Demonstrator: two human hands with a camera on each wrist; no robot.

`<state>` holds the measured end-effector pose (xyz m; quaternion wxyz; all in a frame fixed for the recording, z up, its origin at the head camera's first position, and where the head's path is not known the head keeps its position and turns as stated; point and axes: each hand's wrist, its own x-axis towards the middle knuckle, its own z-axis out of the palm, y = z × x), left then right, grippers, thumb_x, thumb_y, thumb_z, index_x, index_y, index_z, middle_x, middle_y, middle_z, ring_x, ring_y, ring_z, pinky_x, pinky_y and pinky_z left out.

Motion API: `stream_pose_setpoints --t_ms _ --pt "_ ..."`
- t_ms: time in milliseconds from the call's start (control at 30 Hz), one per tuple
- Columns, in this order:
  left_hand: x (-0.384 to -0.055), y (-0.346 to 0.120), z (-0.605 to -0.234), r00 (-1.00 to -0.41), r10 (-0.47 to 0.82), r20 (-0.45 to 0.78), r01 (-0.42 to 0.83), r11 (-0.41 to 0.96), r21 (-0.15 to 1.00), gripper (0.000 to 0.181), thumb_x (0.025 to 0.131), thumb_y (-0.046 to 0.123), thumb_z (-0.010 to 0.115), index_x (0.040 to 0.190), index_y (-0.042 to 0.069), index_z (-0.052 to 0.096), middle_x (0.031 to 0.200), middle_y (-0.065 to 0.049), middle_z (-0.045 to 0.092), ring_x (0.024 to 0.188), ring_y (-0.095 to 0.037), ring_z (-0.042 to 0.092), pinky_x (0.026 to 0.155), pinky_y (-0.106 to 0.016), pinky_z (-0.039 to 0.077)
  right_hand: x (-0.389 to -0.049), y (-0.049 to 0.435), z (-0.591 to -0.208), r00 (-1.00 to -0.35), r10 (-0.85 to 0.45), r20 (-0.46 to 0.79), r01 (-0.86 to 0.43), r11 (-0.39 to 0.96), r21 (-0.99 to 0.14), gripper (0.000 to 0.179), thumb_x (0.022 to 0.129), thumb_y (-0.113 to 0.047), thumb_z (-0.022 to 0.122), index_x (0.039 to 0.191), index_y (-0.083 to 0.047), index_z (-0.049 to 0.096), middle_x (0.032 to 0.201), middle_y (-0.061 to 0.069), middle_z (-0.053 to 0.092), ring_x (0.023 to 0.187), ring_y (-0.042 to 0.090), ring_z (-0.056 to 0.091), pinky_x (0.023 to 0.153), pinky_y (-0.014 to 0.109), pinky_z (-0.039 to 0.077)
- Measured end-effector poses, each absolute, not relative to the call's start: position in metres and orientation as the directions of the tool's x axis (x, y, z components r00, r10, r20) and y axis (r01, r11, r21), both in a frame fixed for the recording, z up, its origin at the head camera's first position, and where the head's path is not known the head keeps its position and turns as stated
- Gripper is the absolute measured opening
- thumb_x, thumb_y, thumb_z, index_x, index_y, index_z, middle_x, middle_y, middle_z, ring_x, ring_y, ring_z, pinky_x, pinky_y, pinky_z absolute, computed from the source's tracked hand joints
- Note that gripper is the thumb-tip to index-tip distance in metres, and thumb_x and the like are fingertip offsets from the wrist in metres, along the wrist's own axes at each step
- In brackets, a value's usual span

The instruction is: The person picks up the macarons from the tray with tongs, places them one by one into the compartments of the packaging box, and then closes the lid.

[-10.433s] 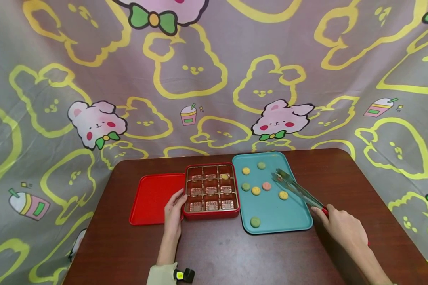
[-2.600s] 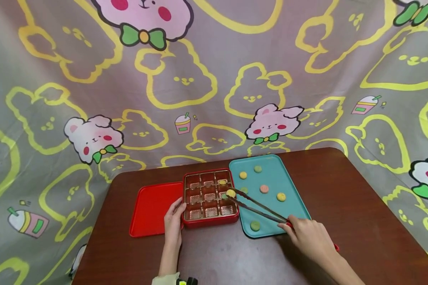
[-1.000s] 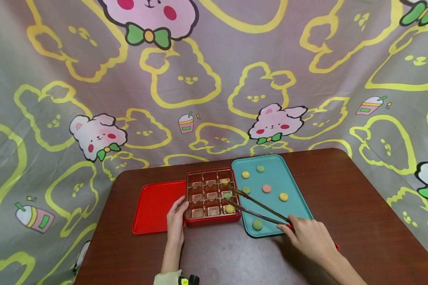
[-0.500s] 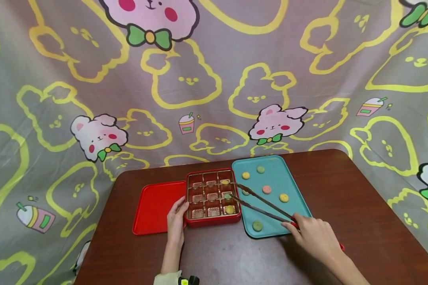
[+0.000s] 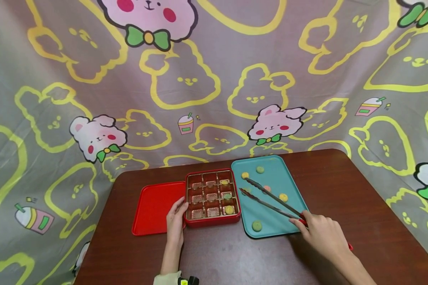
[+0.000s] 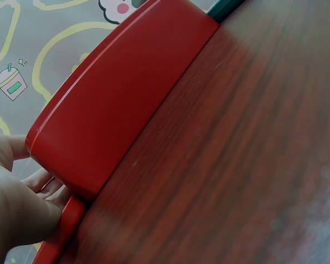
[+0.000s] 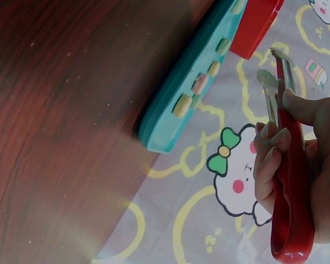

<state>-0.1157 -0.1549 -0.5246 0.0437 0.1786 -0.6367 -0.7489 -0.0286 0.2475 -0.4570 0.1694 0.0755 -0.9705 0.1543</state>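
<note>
My left hand [image 5: 176, 217] holds the left side of a red box [image 5: 210, 222], with fingers against its outer wall at the corner in the left wrist view. The box has a clear divided insert; its right column holds a yellow cookie [image 5: 224, 182] at the back, a green cookie [image 5: 227, 196] in the middle and a yellow cookie [image 5: 230, 209] in front. My right hand [image 5: 324, 234] grips red-handled metal tongs [image 5: 274, 206]. Their spread tips hover over the teal tray [image 5: 276, 221], around a partly hidden green cookie [image 5: 247, 191], with nothing visibly pinched.
On the tray lie a pink cookie [image 5: 267, 189], partly behind the tongs, and further green and yellow ones. A flat red lid [image 5: 155, 208] lies left of the box, its edge against it. A patterned cloth [image 5: 214, 79] hangs behind the dark wooden table [image 5: 221, 253].
Since the oldest frame, a green and a yellow cookie have entered the box's right column. The tongs have just moved from the box rightward over the tray. My left hand stays.
</note>
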Motion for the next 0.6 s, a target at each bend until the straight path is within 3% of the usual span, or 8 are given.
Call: stream_pose_setpoints --t_ms 600 --pt "-0.118 -0.155 -0.527 -0.934 -0.296 -0.201 -0.147 -0.196 0.969 0.045 0.102 0.020 0.067 0.141 -0.001 0.060 0.139 -0.019 0.061 0.109 -0.016 0.062 0.086 -0.025 0.051 -0.040 0.260 -0.466 -0.924 -0.054 0.378 -0.165 0.950 -0.267 0.053 0.084 -0.029 0.086 0.067 -0.016 0.038 0.053 -0.005 0.027 0.044 0.013 0.028 0.042 0.031 0.025"
